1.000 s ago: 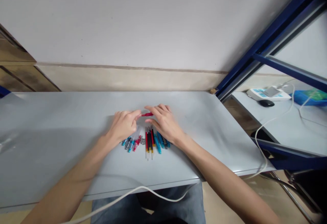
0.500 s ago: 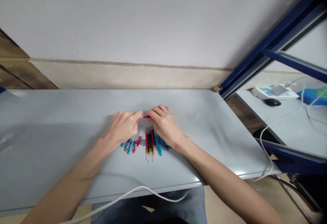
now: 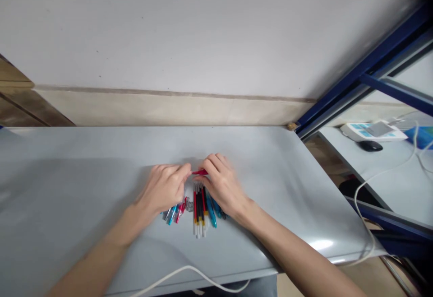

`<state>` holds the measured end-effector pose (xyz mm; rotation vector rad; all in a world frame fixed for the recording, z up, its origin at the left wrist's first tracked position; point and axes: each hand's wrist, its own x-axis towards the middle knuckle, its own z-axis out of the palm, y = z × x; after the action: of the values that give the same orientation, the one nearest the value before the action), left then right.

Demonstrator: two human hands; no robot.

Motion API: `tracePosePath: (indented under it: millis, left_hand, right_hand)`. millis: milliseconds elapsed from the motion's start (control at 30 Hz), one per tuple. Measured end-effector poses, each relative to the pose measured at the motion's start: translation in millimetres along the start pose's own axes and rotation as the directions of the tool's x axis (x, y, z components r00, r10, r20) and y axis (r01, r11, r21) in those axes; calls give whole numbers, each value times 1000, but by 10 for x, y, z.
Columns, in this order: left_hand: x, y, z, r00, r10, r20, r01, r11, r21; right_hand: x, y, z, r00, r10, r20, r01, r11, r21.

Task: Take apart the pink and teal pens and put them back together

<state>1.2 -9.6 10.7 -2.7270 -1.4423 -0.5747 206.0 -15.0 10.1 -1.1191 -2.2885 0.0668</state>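
Both of my hands meet over the middle of a grey table [image 3: 84, 188]. My left hand [image 3: 165, 188] and my right hand [image 3: 221, 184] pinch the two ends of a small red pen part [image 3: 199, 172], fingers closed on it. Under and between the hands lies a heap of pen parts: red, black and yellow refills [image 3: 199, 209] side by side, blue barrels [image 3: 211, 209] to their right, and blue and red pieces [image 3: 176, 211] to their left. Part of the heap is hidden by my hands.
A white cable [image 3: 182, 272] crosses the table's near edge. A blue metal frame [image 3: 358, 80] rises on the right. Beyond it a second table [image 3: 389, 170] carries a white device [image 3: 372, 131], a dark mouse [image 3: 370, 146] and another white cable [image 3: 365, 188]. A white wall stands behind.
My fingers have drawn closer together on the red part, so less of it shows. The view has tilted so the hands and heap sit lower in the picture.
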Motion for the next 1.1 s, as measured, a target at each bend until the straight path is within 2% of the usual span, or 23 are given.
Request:
tracePosePath:
  millis: [200,567,700,900,1100]
  left_hand:
    - [-33,-83,32,1000,18,-13,-18,1000,-23]
    - [-30,-99,40,997,51,-64,-51,999,3]
    - [-28,-86,40,997,20,-74,-19,1000,13]
    - [0,-73,69,999,19,-32,-18,999,32]
    - [-10,-44,81,1000,-6,-5,6,1000,9]
  right_hand:
    - [-15,62,21,996,-73,54,75,996,-42]
    - [-34,31,53,999,-27,44,24,998,64]
    - [-3,34,55,994,-60,89,59,998,9]
    - [18,48,37,989,-98,113,107,991,-83]
    - [-1,68,70,999,-39,34,38,999,27]
